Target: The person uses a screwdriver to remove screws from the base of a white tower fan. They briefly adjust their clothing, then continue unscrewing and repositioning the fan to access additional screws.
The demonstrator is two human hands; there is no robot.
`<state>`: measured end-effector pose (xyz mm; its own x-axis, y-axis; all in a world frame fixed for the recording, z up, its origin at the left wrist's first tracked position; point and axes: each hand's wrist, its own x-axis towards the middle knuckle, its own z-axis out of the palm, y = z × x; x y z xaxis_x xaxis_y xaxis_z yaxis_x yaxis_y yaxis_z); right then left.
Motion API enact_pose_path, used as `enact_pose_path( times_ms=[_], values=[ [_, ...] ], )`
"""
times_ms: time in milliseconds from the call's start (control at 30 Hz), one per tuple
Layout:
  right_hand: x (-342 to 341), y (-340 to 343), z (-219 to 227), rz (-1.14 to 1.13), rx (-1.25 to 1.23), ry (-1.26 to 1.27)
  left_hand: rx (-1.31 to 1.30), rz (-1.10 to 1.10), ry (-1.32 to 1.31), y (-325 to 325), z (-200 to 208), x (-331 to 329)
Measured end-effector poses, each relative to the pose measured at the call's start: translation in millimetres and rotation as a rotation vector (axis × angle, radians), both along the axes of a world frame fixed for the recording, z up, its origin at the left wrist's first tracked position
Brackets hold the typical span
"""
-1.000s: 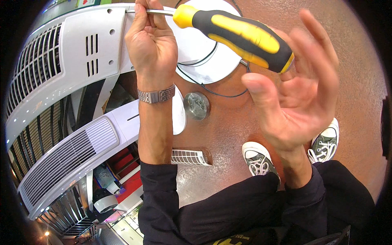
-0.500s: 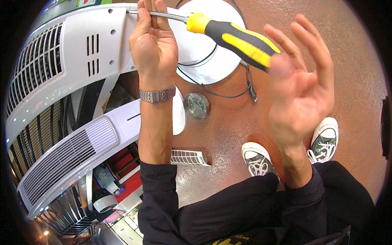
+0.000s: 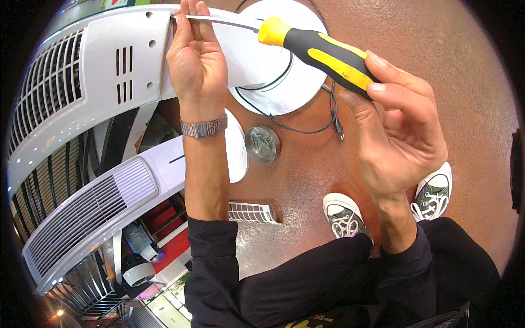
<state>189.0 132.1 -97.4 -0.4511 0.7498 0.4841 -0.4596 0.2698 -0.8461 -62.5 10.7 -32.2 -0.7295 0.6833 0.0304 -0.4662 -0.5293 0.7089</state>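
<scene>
1) Below the fingers of the left hand (image 3: 198,71) and the right hand (image 3: 403,123) spread a glossy reddish-brown floor (image 3: 306,180), with two dark sneakers (image 3: 344,216) nearer the body than the right fingers
2) Just left of the left fingers was a large white appliance (image 3: 131,60) with slots and a dark-backed grille; a second white appliance (image 3: 106,191) lay farther down from them, beyond the forearm
3) Lower than the fingers, between the hands, sat a clear round dish (image 3: 262,145) of small pieces, near a black cord (image 3: 306,130) and a white round base (image 3: 303,85)
4) From the right fingers to the left ones stretched the screwdriver (image 3: 273,31), pointing left and slightly up the view, its long axis slanting, its tip at the panel's edge beside the left thumb
5) The right thumb and fingertips pinched the handle's rear; the left fingers were nearly straight and close together, though whether they gripped the shaft I could not tell
6) Running away from the right fingers, the thick handle was black with yellow inlays, one scuffed, and a yellow collar; the shaft was slim and metallic
</scene>
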Motion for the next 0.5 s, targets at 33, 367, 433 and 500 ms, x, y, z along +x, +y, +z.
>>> enact_pose_path(
  times_ms=[33, 367, 433, 500],
  values=[
    [0, 0, 0, -0.010, 0.018, -0.017, 0.005, -0.011, -0.002, -1, 0, 0],
    [11, 13, 1, -0.049, -0.120, -0.029, -0.066, 0.220, -0.084, -1, -7, -25],
    [15, 20, 1, -0.051, -0.128, -0.017, -0.149, 0.453, -0.118, 19, -16, -24],
    [19, 25, 3, -0.046, -0.136, -0.028, -0.130, 0.530, -0.140, 42, -13, -12]
  ],
)
